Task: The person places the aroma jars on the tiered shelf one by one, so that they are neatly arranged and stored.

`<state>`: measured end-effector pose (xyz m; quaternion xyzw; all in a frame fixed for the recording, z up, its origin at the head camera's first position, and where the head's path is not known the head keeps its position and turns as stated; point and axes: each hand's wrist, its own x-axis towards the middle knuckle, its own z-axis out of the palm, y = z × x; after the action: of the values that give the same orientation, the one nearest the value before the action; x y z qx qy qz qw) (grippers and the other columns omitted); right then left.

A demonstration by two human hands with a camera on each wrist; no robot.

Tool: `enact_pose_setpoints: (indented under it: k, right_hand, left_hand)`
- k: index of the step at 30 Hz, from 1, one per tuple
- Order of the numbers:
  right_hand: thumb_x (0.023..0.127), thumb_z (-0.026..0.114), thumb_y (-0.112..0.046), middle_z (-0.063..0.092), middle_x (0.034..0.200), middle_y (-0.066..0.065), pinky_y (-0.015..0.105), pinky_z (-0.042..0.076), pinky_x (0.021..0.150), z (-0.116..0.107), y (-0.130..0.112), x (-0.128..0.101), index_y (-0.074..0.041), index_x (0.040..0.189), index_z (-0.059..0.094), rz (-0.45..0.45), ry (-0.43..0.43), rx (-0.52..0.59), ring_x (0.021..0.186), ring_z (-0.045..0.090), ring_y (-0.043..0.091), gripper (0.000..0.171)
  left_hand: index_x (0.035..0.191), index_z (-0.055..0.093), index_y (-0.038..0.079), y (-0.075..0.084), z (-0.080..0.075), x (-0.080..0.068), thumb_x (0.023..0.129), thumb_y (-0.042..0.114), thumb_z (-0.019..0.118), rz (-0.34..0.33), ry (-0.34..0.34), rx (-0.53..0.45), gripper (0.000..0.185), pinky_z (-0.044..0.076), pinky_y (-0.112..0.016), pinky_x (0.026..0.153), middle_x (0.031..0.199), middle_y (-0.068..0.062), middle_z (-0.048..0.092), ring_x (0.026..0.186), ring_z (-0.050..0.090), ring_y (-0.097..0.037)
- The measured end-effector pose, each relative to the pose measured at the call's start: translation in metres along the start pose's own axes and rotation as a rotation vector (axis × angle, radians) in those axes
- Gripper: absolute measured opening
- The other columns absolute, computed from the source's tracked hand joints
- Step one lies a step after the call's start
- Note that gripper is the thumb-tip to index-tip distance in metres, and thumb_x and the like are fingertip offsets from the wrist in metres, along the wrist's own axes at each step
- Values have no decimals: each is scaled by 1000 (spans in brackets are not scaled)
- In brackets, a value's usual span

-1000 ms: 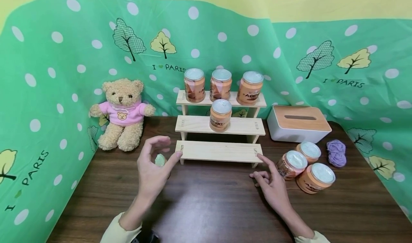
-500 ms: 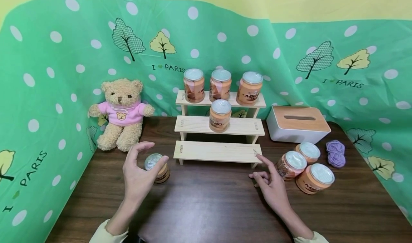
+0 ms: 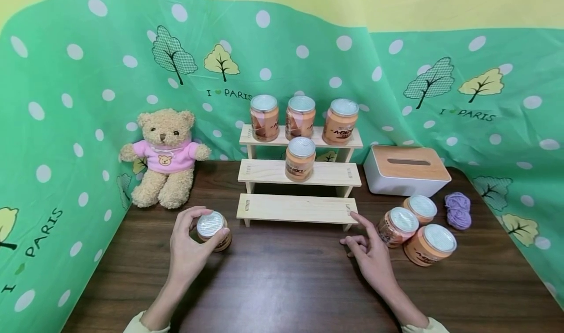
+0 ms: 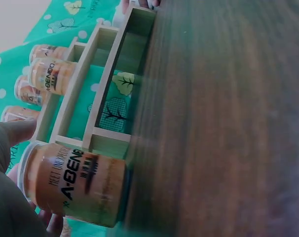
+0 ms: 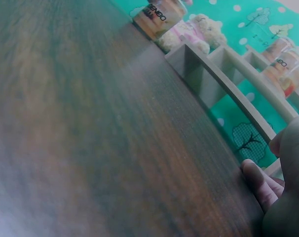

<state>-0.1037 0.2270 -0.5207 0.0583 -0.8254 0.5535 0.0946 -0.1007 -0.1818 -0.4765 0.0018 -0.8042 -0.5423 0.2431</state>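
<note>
My left hand (image 3: 189,242) curls round a peanut-butter-style jar (image 3: 220,240) with a silvery lid and orange-brown contents, upright on the table left of the shelf. In the left wrist view that jar (image 4: 80,182) shows its black lettering, thumb (image 4: 23,129) near the lid and fingertips behind. My right hand (image 3: 372,257) touches the right end of the lowest step of a three-step wooden shelf (image 3: 295,209) with its extended index finger. Its other fingers hang loosely bent near the tabletop. Three similar jars (image 3: 301,117) stand on the top step; a single jar (image 3: 300,164) is on the middle one.
Three more jars (image 3: 429,245) cluster right of my right hand. Behind them are a white tissue box (image 3: 407,169) with a wooden lid and purple yarn (image 3: 458,210). A teddy bear (image 3: 165,159) in pink sits at the back left, before a green patterned cloth (image 3: 308,44).
My left hand first moved left and toward me, away from the shelf's left end, uncovering the jar. Its fingers then closed in round that jar. The right hand has stayed put.
</note>
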Motion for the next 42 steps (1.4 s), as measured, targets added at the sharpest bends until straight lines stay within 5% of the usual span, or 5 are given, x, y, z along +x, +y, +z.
enact_pose_setpoints:
  k: [9,18,42]
  right_hand:
    - [107,66,7,71,122,22,30,65,67,0,0,0,-16,166,49,-2,4,4,90,78,9,65]
    - [107,67,6,79,103,18,30,65,68,0,0,0,-17,165,50,13,9,4,89,78,9,65]
    - [107,67,6,73,120,22,30,65,68,1,-1,-1,-16,166,49,-4,5,7,90,78,9,65]
  left_hand:
    - [127,73,9,-7,4,-7,75,8,102,-53,-25,18,59,43,-19,100,134,-6,65,118,57,-8]
    - [126,73,3,-12,5,-12,79,-3,98,-33,39,-82,54,46,-17,103,135,-11,69,123,60,-8]
    - [114,82,11,-12,2,-14,75,2,103,-80,105,-26,44,52,-13,97,135,1,78,116,70,1]
